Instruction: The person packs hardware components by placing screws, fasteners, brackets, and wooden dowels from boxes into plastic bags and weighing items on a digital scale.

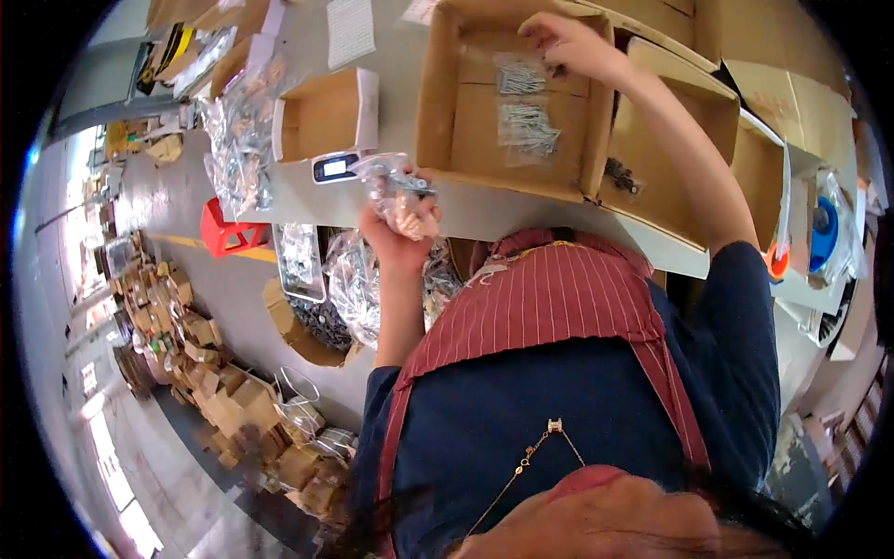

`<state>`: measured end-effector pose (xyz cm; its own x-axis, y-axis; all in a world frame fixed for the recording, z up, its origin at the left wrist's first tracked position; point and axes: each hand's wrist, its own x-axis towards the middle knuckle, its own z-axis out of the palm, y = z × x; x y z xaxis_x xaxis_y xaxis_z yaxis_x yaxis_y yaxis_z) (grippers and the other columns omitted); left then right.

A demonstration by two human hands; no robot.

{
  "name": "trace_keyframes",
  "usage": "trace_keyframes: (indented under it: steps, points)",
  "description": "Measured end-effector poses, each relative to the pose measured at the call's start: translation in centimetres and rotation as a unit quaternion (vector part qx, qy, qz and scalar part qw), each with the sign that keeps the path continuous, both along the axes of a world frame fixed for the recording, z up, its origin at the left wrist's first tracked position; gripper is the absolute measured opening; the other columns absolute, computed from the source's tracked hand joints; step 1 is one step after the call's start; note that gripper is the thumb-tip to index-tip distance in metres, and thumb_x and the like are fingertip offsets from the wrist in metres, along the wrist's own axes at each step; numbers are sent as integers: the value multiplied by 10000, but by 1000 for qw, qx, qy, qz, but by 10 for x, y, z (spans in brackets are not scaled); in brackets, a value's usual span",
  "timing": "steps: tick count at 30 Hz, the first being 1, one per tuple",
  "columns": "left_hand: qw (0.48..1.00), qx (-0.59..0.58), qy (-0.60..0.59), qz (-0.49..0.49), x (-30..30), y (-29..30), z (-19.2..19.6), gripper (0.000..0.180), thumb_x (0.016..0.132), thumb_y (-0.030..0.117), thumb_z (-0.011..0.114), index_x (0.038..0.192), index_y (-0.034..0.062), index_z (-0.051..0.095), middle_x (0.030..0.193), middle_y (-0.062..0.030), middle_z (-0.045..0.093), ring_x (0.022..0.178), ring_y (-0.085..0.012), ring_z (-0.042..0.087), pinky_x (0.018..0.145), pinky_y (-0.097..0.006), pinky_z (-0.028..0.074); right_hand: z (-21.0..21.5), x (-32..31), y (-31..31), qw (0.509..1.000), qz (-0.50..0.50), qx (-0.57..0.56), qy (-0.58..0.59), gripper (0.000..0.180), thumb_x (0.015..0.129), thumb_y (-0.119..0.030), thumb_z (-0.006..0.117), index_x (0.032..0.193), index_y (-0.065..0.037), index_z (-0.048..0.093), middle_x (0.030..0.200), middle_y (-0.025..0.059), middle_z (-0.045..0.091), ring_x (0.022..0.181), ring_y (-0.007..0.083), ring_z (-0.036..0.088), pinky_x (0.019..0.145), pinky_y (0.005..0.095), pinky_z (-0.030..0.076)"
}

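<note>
My left hand is closed around a clear plastic bag with small metal parts inside, just past the table's near edge. Over the far right side of a shallow cardboard box is my right hand, its fingers bent. Something small and dark shows under that hand, too little to name. In this box lie two clear bags of silver screws, the far bag nearest my right hand and the near bag below it. A small device with a lit screen lies beside the bag in my left hand.
A smaller open carton stands on the table at left, next to a heap of clear bags. Another carton at right holds a small bag of dark parts. A red stool and stacked cardboard boxes are on the floor.
</note>
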<state>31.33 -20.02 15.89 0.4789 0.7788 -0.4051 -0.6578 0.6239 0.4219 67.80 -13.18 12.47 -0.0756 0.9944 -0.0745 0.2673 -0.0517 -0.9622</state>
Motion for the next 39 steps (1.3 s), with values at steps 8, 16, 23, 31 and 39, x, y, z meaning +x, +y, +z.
trace_keyframes:
  steps: [8,16,23,31,39]
  points:
    - [989,-36,100,100,-21,-20,-6,427,936,347,465,1248,66,545,1136,-179,642,872,-295,644,678,-427,546,-97,-8,75,907,76,-90,-406,321,699,-31,664,1019,-23,659,838,157,669,666,243,681,569,382,544]
    - [976,-88,57,189,-119,-21,-28,344,927,307,477,1089,38,617,930,-87,676,757,-239,659,629,-358,564,14,-48,66,998,-15,-50,-31,304,786,-143,742,1045,-2,672,873,61,679,695,145,651,655,304,534]
    - [975,-120,97,161,-153,-10,-21,308,958,324,457,1054,78,614,947,-64,664,743,-190,617,520,-287,476,63,-170,93,987,29,-42,156,323,874,-198,696,1154,-53,627,1024,-6,643,885,81,594,733,228,483]
    - [966,-138,120,181,-179,2,-15,306,968,307,423,1100,99,604,1000,-64,666,771,-208,609,535,-283,446,50,-270,144,985,88,-60,132,295,867,-125,677,1130,8,655,1016,64,661,931,143,636,787,283,550]
    - [968,-132,112,181,-223,31,-54,310,959,313,453,1108,72,576,1009,-85,640,824,-211,611,529,-279,457,60,-284,161,989,33,86,117,320,852,-56,597,1160,0,661,1181,60,656,1170,175,533,1030,309,389]
